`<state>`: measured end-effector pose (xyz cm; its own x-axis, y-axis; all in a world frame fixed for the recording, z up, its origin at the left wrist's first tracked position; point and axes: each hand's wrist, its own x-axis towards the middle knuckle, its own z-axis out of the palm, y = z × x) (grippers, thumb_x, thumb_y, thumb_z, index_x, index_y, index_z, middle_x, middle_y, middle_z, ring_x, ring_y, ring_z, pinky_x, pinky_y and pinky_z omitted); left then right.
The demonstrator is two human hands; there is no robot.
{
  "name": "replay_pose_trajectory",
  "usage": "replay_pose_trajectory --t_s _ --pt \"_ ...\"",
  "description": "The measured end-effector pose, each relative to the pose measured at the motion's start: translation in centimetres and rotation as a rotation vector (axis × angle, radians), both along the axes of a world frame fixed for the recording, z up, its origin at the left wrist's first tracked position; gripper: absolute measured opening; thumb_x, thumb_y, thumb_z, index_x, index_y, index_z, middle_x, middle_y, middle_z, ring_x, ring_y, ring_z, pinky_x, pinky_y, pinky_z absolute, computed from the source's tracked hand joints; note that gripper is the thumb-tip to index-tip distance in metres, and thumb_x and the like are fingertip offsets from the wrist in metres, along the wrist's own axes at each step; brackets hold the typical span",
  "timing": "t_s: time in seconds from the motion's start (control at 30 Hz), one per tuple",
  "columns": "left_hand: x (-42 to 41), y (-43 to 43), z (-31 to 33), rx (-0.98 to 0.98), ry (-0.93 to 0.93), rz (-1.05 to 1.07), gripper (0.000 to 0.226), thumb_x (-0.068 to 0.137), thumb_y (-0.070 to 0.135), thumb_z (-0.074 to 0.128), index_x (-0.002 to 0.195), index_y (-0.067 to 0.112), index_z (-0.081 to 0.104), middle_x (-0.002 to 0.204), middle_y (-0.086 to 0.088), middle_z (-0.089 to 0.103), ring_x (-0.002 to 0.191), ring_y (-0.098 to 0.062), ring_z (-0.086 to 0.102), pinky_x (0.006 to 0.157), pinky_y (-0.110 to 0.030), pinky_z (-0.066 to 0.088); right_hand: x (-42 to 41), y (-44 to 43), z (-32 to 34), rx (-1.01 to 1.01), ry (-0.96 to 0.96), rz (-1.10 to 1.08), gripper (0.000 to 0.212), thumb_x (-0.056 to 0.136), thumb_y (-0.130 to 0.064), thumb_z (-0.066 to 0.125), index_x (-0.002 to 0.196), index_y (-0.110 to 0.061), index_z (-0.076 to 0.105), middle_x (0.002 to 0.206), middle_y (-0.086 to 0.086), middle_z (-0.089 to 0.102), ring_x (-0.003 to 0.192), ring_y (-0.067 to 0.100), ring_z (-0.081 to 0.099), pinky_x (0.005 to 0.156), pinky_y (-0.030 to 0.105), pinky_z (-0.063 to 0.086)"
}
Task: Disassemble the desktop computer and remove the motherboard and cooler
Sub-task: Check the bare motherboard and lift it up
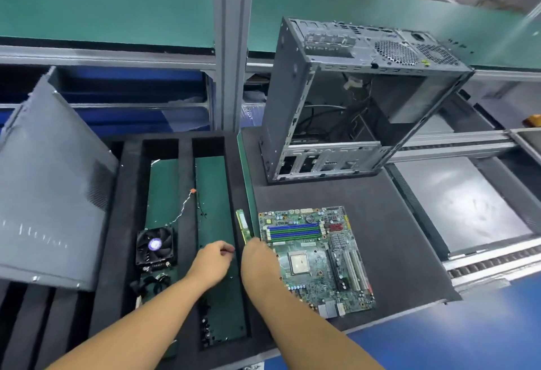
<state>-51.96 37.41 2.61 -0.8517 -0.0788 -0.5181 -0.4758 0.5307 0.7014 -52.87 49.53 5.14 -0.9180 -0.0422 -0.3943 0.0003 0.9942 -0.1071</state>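
A green printed-circuit motherboard (316, 258) with blue and green memory slots and a square silver processor lies flat on a dark grey mat (395, 240) at lower centre-right. It is out of the grey metal computer case (351, 100), which stands open behind it on the same mat in the upper right. Loose cables hang inside the case.

Left of the mat sits a black foam tray (187, 147) divided into long narrow compartments with green floors. The left green compartment holds a black finned cooler with a fan (154, 248). A thin twisted wire (180, 208) runs from it toward the top of the frame to a small orange plug. The next compartment to the right holds only small dark bits at its near end, too small to make out. A narrow green memory stick (244, 226) lies on the tray's right wall, just beside the motherboard's left edge.

The left hand (213, 261) hovers over the right compartment, fingers curled in with the tips drawn together. Whether they pinch anything is unclear. The right hand (257, 261) is at the motherboard's left edge and meets the stick's near end. Its fingers are turned under and hidden, so I cannot tell their grip.

A flat grey metal side panel (49, 194) leans tilted at the left of the frame.
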Motion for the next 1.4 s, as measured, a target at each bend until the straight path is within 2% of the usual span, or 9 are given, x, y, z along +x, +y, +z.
replay_pose_trajectory --t_s 0.1,0.23,0.37,0.47,0.6,0.73,0.87,1.0,1.4 --pt "-0.2 0.4 -0.1 -0.001 -0.010 0.006 0.016 0.094 0.017 0.057 0.097 0.029 0.066 0.099 0.006 0.072 0.090 -0.013 0.069 0.089 -0.029 0.052 0.1 0.2 0.1 -0.013 0.004 -0.003 0.026 0.098 0.003 0.044 0.123 0.001 0.052 0.118 0.016 0.066 0.107 0.029 0.068 0.082 0.035 0.055" --pt "-0.3 1.4 0.1 -0.048 0.002 -0.012 0.019 0.097 0.020 0.052 0.108 0.026 0.066 0.101 0.008 0.068 0.084 -0.002 0.059 0.063 -0.011 0.041 0.7 0.4 0.6 -0.008 -0.011 0.021 0.025 0.097 0.002 0.049 0.121 0.001 0.056 0.116 0.016 0.067 0.103 0.029 0.069 0.079 0.037 0.056" --pt "-0.3 2.6 0.9 -0.082 0.047 0.061 0.024 0.095 0.014 0.049 0.116 0.016 0.060 0.110 -0.003 0.065 0.097 -0.019 0.060 0.078 -0.027 0.044 1.0 1.5 2.4 -0.083 0.013 -0.036 0.018 0.098 -0.009 0.050 0.111 -0.003 0.061 0.110 0.014 0.068 0.102 0.032 0.069 0.078 0.038 0.055" --pt "0.2 3.3 1.4 -0.112 0.231 0.080 0.012 0.092 0.013 0.050 0.099 0.019 0.057 0.100 0.001 0.060 0.085 -0.016 0.057 0.076 -0.034 0.047 0.6 4.9 4.2 -0.147 0.035 -0.117 0.019 0.099 -0.018 0.049 0.101 -0.004 0.062 0.101 0.015 0.069 0.092 0.032 0.069 0.075 0.038 0.057" --pt "0.5 5.4 2.1 -0.135 0.486 -0.264 0.010 0.095 0.020 0.056 0.094 0.031 0.056 0.092 0.018 0.055 0.081 -0.002 0.056 0.070 -0.020 0.045 0.5 10.7 5.3 -0.168 0.002 -0.148 0.020 0.098 -0.009 0.049 0.115 -0.003 0.060 0.111 0.016 0.067 0.096 0.032 0.066 0.082 0.039 0.056" --pt "0.3 8.3 2.6 -0.229 0.640 -0.562 0.028 0.094 0.036 0.062 0.121 0.027 0.060 0.112 0.015 0.058 0.101 -0.001 0.055 0.090 -0.019 0.045 1.0 14.4 4.7 -0.164 0.000 -0.068 0.037 0.093 0.005 0.048 0.127 -0.007 0.057 0.129 0.012 0.056 0.112 0.030 0.058 0.097 0.041 0.050" --pt "0.3 11.0 2.5 -0.319 0.584 -0.671 0.053 0.088 0.048 0.066 0.134 0.025 0.053 0.123 0.011 0.056 0.113 -0.009 0.054 0.099 -0.028 0.045 1.1 17.0 3.7 -0.133 -0.031 0.199 0.047 0.095 -0.008 0.057 0.141 -0.008 0.048 0.133 0.011 0.046 0.123 0.029 0.046 0.104 0.041 0.043" --pt "0.0 12.7 1.7 -0.432 0.505 -0.660 0.053 0.085 0.045 0.071 0.131 0.024 0.055 0.121 0.010 0.055 0.110 -0.011 0.054 0.098 -0.031 0.047 0.2 18.7 3.1 -0.098 -0.041 0.396 0.059 0.089 -0.017 0.070 0.143 -0.011 0.045 0.132 0.008 0.046 0.123 0.026 0.045 0.103 0.042 0.045" --pt "0.1 14.4 1.3 -0.502 0.407 -0.545 0.048 0.083 0.040 0.075 0.125 0.025 0.058 0.114 0.011 0.047 0.103 -0.008 0.051 0.086 -0.025 0.048 -1.4 20.1 1.5 -0.094 0.061 0.672 0.041 0.095 -0.029 0.062 0.125 -0.002 0.055 0.118 0.013 0.050 0.107 0.031 0.054 0.087 0.045 0.051"
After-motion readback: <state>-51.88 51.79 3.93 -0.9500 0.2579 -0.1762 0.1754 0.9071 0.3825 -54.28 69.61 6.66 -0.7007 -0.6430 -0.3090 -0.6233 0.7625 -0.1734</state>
